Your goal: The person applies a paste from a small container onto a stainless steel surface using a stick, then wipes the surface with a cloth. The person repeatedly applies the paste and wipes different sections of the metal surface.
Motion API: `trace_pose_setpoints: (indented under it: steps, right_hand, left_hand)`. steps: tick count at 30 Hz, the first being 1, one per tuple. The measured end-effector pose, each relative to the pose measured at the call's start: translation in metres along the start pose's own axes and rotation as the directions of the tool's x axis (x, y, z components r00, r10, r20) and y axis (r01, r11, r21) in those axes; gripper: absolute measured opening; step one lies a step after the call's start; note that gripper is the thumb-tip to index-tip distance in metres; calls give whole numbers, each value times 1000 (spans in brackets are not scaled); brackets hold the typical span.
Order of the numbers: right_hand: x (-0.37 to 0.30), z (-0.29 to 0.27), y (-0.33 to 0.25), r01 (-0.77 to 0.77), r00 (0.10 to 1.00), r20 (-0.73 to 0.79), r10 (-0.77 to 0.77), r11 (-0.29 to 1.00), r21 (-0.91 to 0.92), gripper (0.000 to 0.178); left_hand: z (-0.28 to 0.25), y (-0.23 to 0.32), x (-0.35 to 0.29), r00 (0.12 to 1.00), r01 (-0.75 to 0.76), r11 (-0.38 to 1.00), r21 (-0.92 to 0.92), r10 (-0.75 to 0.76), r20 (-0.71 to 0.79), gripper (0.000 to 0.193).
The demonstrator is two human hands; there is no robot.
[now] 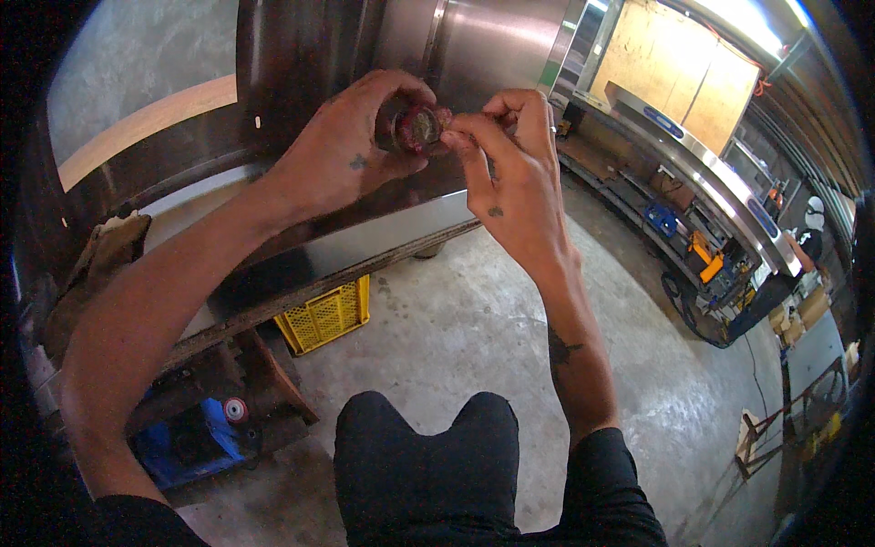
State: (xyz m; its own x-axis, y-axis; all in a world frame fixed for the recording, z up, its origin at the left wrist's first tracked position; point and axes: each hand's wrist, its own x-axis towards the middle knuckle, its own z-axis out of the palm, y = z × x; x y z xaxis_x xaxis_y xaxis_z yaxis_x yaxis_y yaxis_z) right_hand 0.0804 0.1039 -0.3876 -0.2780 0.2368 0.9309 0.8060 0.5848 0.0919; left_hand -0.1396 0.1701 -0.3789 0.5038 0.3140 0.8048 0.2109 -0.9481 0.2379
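Your left hand (365,141) curls around a small round reddish piece (421,130), its thumb and fingers wrapped about the sides. Your right hand (506,159) meets it from the other side, thumb and forefinger pinching the piece at its right edge; the piece is too small and dim to name with confidence. It sits up between your two hands, in front of a dark panel (355,214) and brushed metal sheeting (497,46). Below your hands runs a bench with a shiny metal edge (365,248). A yellow crate (326,317) stands under it, and a blue object (187,447) lies nearer your left elbow. Far right, a co-worker (802,251) stands beside a long metal beam (706,155).
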Motion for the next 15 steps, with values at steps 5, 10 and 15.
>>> trace_pose_setpoints:
  steps: [5,10,15]
  right_hand:
    - [-5,-6,0,-93,986,-135,98,995,38,16]
    - [-37,-24,3,-288,904,-311,292,956,60,12]
    - [-98,8,25,-338,786,-411,461,878,337,15]
  left_hand:
    - [9,-18,-5,998,55,934,-352,-63,-11,58]
    - [4,-19,-3,985,164,978,-132,-170,-32,58]
    - [5,-5,-1,976,205,978,33,-202,-83,57]
